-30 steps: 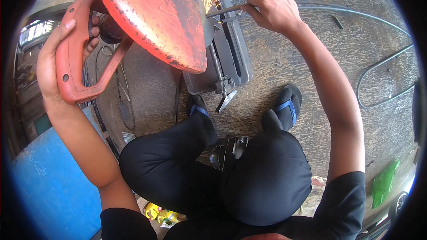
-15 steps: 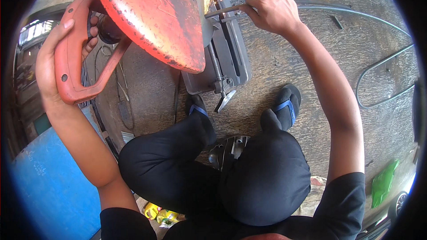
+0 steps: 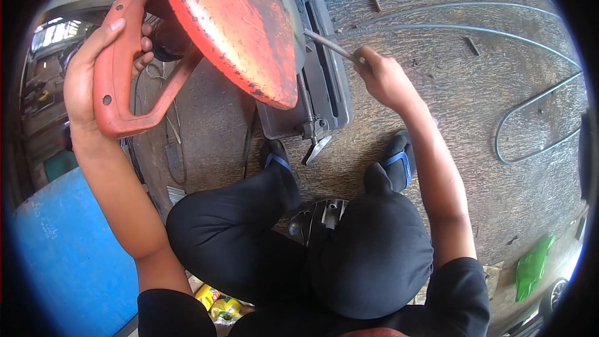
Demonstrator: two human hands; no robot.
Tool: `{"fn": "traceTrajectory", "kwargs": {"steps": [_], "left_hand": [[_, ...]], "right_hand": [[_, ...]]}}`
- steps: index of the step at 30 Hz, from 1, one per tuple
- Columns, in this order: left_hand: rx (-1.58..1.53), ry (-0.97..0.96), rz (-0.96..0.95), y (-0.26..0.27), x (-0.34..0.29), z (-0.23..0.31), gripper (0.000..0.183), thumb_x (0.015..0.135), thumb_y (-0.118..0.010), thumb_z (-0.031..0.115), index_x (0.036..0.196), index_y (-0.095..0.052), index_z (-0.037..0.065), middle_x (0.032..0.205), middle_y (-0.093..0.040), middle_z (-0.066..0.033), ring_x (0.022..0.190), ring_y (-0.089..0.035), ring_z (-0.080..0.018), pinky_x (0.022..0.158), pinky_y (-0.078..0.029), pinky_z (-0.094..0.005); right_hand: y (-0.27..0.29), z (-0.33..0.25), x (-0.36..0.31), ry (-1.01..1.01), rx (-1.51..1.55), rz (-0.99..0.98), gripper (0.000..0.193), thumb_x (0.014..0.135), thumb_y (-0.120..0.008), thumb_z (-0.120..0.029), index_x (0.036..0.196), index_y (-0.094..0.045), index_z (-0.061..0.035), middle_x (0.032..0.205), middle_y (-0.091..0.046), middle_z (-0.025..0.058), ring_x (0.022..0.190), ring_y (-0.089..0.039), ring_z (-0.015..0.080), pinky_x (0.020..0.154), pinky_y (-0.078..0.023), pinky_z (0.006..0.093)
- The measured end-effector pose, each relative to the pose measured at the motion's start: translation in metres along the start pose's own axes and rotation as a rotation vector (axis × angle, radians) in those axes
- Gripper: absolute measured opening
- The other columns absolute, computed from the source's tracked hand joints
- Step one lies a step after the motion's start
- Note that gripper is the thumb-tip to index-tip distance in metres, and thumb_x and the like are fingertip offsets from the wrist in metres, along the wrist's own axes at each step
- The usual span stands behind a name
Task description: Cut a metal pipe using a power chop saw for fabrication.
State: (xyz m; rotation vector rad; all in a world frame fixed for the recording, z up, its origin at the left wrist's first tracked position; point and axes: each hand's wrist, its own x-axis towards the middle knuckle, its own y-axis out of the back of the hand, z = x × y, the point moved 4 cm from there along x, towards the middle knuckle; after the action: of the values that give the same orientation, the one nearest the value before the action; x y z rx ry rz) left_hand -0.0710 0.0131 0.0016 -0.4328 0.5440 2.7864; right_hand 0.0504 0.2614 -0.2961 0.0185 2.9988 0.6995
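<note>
My left hand is wrapped round the red loop handle of a chop saw, whose worn red blade guard fills the upper middle. A grey cutting disc shows along the guard's right side. Between the fingers of my right hand is a short metal rod, slanting up and left. Its far end lies at the disc's edge; whether they touch I cannot tell. Under the guard stands the saw's grey base, with a threaded clamp screw and crank.
Long bent metal rods lie on the worn floor at the right. Small metal offcuts lie nearby. My feet in blue-strapped sandals flank the saw's near end. A blue panel stands at lower left, a green plastic piece at lower right.
The sparks at the disc are gone. My right hand has moved nearer to me, tilting the rod's held end down. The saw handle and guard have shifted slightly right and, at the guard, down.
</note>
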Motion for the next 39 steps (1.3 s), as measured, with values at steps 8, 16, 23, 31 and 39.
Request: {"fn": "traceTrajectory", "kwargs": {"steps": [8,16,23,31,39], "left_hand": [[-0.010,-0.011,0.052,-0.006,-0.003,-0.002,0.039,0.087,-0.056,0.020,0.115,-0.055,-0.007,0.099,-0.064,-0.0158,0.083,-0.062,-0.0201,0.079,-0.051,-0.0322],[-0.011,-0.020,0.036,-0.007,-0.004,-0.001,0.040,0.087,-0.055,0.020,0.116,-0.055,-0.008,0.099,-0.064,-0.0156,0.085,-0.062,-0.0204,0.081,-0.051,-0.0330],[-0.009,-0.017,0.041,-0.005,-0.003,-0.001,0.039,0.087,-0.055,0.019,0.115,-0.055,-0.008,0.100,-0.064,-0.0158,0.087,-0.063,-0.0210,0.082,-0.050,-0.0327],[-0.008,-0.032,0.057,-0.006,-0.003,-0.001,0.039,0.087,-0.055,0.019,0.115,-0.054,-0.008,0.100,-0.064,-0.0157,0.089,-0.063,-0.0210,0.083,-0.051,-0.0326],[0.036,-0.006,0.013,0.000,-0.002,0.000,0.040,0.087,-0.057,0.019,0.116,-0.054,-0.008,0.099,-0.064,-0.0155,0.087,-0.063,-0.0199,0.080,-0.052,-0.0317]], "right_hand": [[-0.020,-0.004,-0.010,-0.062,0.258,-0.041,0.022,0.091,-0.051,-0.021,0.094,-0.057,0.0004,0.070,-0.057,0.0240,0.072,-0.060,0.0402,0.065,-0.045,0.0432],[-0.029,-0.009,-0.010,-0.004,0.165,-0.020,0.019,0.089,-0.051,-0.016,0.087,-0.055,0.0023,0.073,-0.058,0.0245,0.073,-0.058,0.0435,0.065,-0.045,0.0471],[-0.032,-0.010,-0.014,0.138,0.143,0.142,0.013,0.086,-0.054,-0.008,0.095,-0.058,0.0011,0.077,-0.060,0.0227,0.075,-0.060,0.0422,0.065,-0.046,0.0466],[-0.023,-0.008,-0.009,0.203,-0.075,0.144,0.022,0.084,-0.056,-0.008,0.105,-0.059,-0.0022,0.078,-0.059,0.0185,0.071,-0.060,0.0398,0.063,-0.049,0.0464],[-0.003,-0.012,-0.004,-0.052,-0.151,0.007,0.021,0.089,-0.051,-0.019,0.098,-0.063,-0.0048,0.072,-0.062,0.0197,0.068,-0.062,0.0390,0.065,-0.049,0.0477]]}}
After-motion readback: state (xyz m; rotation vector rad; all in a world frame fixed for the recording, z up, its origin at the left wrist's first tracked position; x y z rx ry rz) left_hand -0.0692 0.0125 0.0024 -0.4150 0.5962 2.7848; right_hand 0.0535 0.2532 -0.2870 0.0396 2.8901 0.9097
